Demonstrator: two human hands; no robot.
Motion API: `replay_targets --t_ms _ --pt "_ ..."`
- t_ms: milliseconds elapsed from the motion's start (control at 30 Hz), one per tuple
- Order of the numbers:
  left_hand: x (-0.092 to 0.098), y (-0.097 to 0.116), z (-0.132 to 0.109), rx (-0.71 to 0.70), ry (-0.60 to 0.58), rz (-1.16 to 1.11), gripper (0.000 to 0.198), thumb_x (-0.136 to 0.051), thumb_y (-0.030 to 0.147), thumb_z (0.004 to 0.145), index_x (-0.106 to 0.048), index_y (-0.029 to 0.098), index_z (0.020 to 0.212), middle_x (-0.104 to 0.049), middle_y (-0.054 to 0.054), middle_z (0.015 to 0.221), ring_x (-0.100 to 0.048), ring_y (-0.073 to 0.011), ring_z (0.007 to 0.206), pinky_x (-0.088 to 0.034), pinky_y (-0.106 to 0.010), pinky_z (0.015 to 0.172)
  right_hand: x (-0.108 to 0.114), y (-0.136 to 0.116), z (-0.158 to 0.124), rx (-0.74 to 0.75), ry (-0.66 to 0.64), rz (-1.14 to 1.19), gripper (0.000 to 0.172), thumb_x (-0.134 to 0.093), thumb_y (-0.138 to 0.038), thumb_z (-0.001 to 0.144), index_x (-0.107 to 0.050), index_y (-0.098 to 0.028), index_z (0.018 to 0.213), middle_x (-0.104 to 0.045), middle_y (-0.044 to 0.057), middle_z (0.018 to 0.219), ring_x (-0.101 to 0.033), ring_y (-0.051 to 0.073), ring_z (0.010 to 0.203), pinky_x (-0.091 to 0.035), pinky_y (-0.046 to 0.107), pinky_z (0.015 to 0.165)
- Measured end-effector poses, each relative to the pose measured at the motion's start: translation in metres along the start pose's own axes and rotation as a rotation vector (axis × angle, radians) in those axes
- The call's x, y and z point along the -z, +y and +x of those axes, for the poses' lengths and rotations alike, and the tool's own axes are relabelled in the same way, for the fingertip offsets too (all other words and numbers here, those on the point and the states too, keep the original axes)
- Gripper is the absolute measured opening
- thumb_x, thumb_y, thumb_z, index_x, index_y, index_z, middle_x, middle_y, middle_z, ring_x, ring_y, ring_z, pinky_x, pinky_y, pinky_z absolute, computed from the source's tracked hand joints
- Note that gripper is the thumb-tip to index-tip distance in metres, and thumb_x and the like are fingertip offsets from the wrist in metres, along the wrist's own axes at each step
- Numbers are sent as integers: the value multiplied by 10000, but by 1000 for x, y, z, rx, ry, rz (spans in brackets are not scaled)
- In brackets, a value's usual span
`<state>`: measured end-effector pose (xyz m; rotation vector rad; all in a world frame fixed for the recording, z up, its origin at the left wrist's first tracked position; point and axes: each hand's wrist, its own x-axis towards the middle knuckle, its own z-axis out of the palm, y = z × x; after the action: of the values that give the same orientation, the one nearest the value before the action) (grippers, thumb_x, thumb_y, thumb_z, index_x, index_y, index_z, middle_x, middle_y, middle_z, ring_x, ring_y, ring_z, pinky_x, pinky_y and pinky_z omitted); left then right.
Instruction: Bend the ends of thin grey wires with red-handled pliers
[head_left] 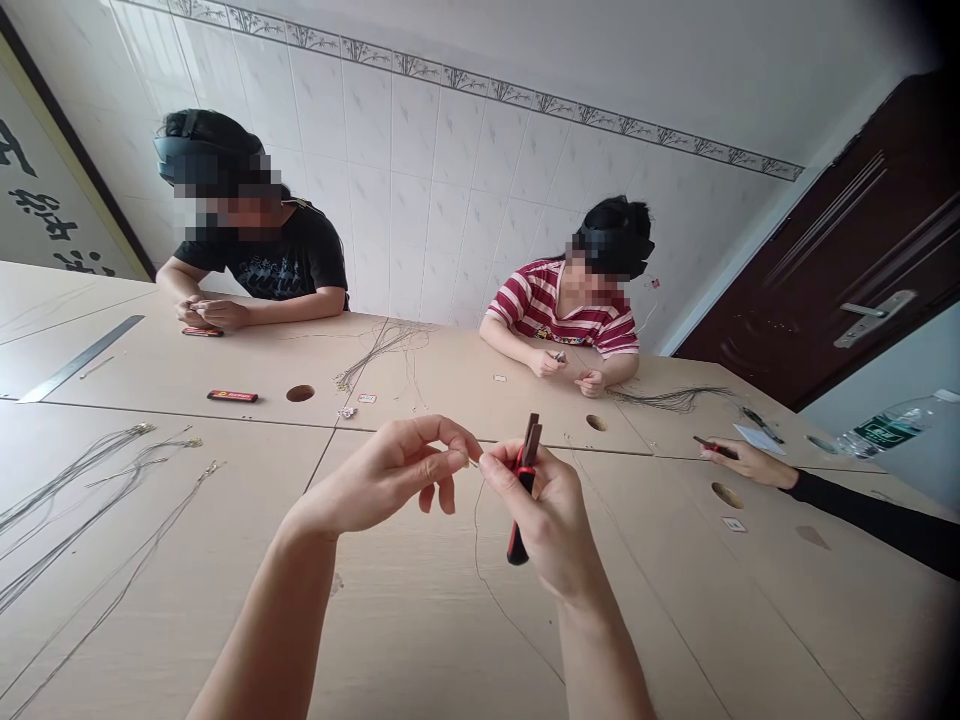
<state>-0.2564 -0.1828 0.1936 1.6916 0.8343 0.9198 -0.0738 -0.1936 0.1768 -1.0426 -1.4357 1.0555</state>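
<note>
My left hand (394, 475) is closed in a pinch, its thumb and index finger on the end of a thin cord (480, 560). My right hand (559, 520) meets it at the fingertips and also pinches near that end. Tucked in the right hand is a pair of pliers (523, 500) with red and black handles, its dark jaws pointing up. From between the fingertips the cord hangs in a loose curve to the tabletop (405, 620). Whatever small piece sits on the cord's end is mostly hidden by my fingers.
Bundles of thin cords (112, 460) lie at left, others (382, 350) further back. A steel ruler (82, 358), a red-black box cutter (232, 396) and table holes (301, 393) are beyond. Two people sit opposite; a co-worker's hand (739, 462) reaches in at right near a bottle (900, 425).
</note>
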Motion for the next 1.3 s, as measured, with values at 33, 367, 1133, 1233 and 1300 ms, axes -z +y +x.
replay_targets --t_ms 33,367,1133,1233,1300 --pt "-1 1 1 -13 49 15 215 -533 365 937 -614 167 914 -680 -65 946 -612 -91 612 -468 -205 518 -1 2 0 14 31 0 245 -634 -408 841 -593 -190 738 -396 -52 594 -322 89 536 -297 231 500" --pt "-37 -8 12 -331 574 457 124 -513 167 929 -568 191 821 -675 0 987 -617 -61 655 -501 -163 544 -17 2 -11 89 168 -21 208 -621 -404 870 -681 -214 931 -649 8 728 -600 154 686 -509 290 677" --pt "-49 -16 18 -584 589 928 163 -492 138 941 -628 183 1019 -701 -82 1030 -596 -66 529 -446 -184 447 -10 6 -4 103 264 147 182 -639 -362 856 -731 -217 917 -713 40 908 -620 174 840 -502 290 764" --pt "-54 -20 20 -593 550 883 208 -485 114 937 -619 184 1079 -672 -104 1110 -671 -96 637 -504 -188 503 -8 9 -1 85 322 183 184 -667 -374 835 -719 -201 872 -684 32 837 -602 164 775 -488 281 711" --pt "-56 -22 21 -602 544 855 243 -482 104 934 -608 195 1121 -625 -118 1192 -693 -117 724 -532 -198 540 -7 11 1 69 360 223 186 -680 -379 827 -703 -194 832 -624 3 725 -567 142 704 -465 268 673"
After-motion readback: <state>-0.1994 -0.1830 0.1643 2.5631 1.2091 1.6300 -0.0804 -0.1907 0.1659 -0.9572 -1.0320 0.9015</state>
